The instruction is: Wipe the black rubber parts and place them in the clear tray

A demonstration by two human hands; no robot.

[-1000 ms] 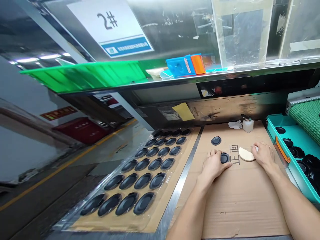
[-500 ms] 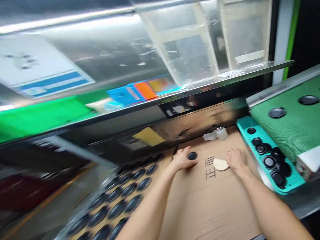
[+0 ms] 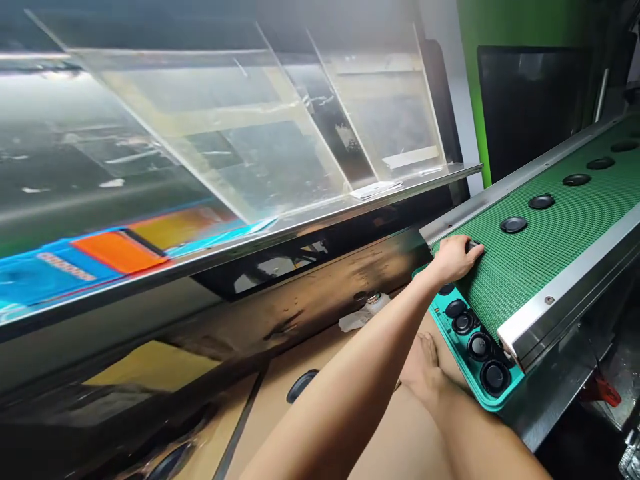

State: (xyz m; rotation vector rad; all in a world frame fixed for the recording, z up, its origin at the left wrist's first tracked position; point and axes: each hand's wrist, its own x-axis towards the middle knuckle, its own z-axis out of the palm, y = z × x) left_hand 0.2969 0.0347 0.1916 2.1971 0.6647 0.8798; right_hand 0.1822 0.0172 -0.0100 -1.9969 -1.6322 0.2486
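My left hand [image 3: 454, 259] reaches across to the near end of the green conveyor belt [image 3: 500, 280]. Its fingers are closed on a small black round part [image 3: 472, 246], mostly covered by the hand. Lower down, my right hand [image 3: 423, 360] rests over the cardboard, beside the teal tray [image 3: 493, 403]. The left forearm hides part of the right hand, so its grip does not show. Another black round part [image 3: 302, 385] lies on the cardboard [image 3: 280, 363], partly behind the left forearm. The cream pad is out of sight.
Several black round parts [image 3: 513, 225] sit spaced along the belt, and more [image 3: 495, 377] fill the teal tray. A metal rail [image 3: 547, 300] edges the conveyor. A small bottle [image 3: 376, 303] stands at the back; a metal shelf [image 3: 310, 220] overhangs the work surface.
My left hand has moved from the cardboard, right and forward to the belt. The view has swung right, showing more of the conveyor. The cream pad beside my right hand no longer shows.
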